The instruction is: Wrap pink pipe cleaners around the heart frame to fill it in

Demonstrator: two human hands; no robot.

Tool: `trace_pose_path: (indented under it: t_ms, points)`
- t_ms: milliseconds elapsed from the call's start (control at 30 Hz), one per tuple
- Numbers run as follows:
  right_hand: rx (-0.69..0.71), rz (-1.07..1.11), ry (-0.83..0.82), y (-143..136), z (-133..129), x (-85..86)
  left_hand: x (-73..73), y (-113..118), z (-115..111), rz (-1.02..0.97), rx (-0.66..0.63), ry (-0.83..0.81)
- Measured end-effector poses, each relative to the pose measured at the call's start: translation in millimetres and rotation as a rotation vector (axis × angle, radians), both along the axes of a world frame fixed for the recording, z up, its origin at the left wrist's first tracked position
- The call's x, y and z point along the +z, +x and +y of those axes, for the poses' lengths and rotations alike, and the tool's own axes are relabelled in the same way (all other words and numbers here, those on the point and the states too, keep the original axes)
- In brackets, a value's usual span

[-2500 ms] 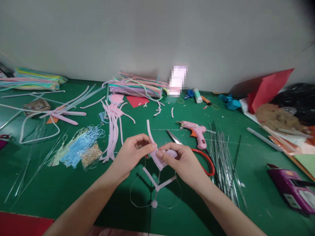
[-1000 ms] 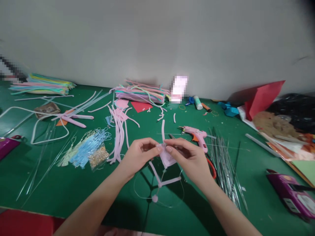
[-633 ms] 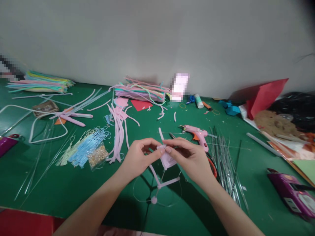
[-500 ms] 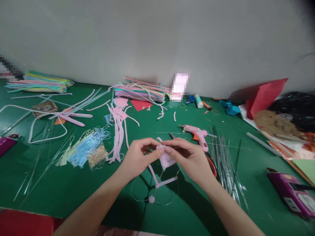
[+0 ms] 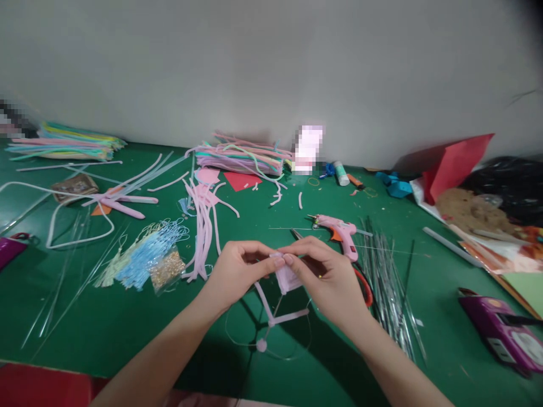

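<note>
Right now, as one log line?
left hand: pinching lilac piece | right hand: pinching lilac piece | glue gun: on green table | scissors: partly hidden

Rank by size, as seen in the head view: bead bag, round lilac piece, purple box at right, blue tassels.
1. Purple box, largest though cut off at the edge
2. Blue tassels, as a bunch
3. Bead bag
4. Round lilac piece

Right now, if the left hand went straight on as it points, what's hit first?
Probably the right hand: it sits just ahead of the left hand, at the lilac piece both pinch. Whether they already touch is hard to tell.
</note>
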State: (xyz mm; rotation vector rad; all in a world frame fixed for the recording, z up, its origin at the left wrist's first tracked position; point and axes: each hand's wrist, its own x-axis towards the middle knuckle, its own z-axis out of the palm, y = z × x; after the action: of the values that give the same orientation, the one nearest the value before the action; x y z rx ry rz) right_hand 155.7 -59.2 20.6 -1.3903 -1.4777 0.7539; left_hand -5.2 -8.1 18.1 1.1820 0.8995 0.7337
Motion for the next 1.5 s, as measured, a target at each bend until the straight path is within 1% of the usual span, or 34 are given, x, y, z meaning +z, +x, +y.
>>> trace_pose_path:
  t_ms: [167,333,400,467,533,600,667,733,800,833,900,1033,1133,1333,1433,1500]
  points:
    - [-0.069,-0.113,0.011,-4,-1,-1.1,0.4,1,1,0.059,-0.01,-0.097]
    - [-0.069,-0.109,-0.076,-7,-1,0.9,-0.5,1,2,0.104,-0.043,-0.117]
    - [-0.052,-0.088,-0.13,-7,0,2.2,0.0,-1,3,0.138,-0.08,-0.079]
    - [-0.021,-0.029,-0.197,-6,1,3.0,1.6,-5,5,0.196,-0.088,0.018]
    - [0.027,0.09,-0.26,-3,2,2.7,3.7,-10,8,0.227,-0.035,0.118]
    - [0.105,0.261,-0.285,2,3,0.8,4.9,-13,11,0.198,-0.004,0.159]
    - [0.205,0.445,-0.241,7,6,-2.5,3.8,-15,14,0.1,-0.105,0.123]
    - [0.293,0.59,-0.165,13,8,-6.1,0.7,-14,14,-0.048,-0.261,0.016]
    - [0.341,0.652,-0.144,17,11,-8.9,-2.9,-11,12,-0.155,-0.357,-0.13]
    - [0.35,0.66,-0.152,19,11,-9.7,-4.3,-9,11,-0.17,-0.366,-0.19]
    - [0.334,0.661,-0.187,20,12,-10.4,-5.3,-6,10,-0.149,-0.321,-0.237]
    - [0.158,0.722,-0.308,23,11,-10.6,-1.1,-3,8,-0.07,-0.154,-0.134]
    - [0.099,0.751,-0.397,25,8,-9.9,2.4,-4,7,-0.031,-0.105,-0.094]
    - [0.033,0.661,-0.357,23,4,2.0,5.7,-5,3,-0.006,-0.101,-0.007]
    - [0.04,0.632,-0.347,20,5,6.9,7.9,-4,1,0.006,-0.131,0.003]
    - [0.07,0.623,-0.347,19,4,6.9,8.6,-3,1,0.002,-0.161,-0.009]
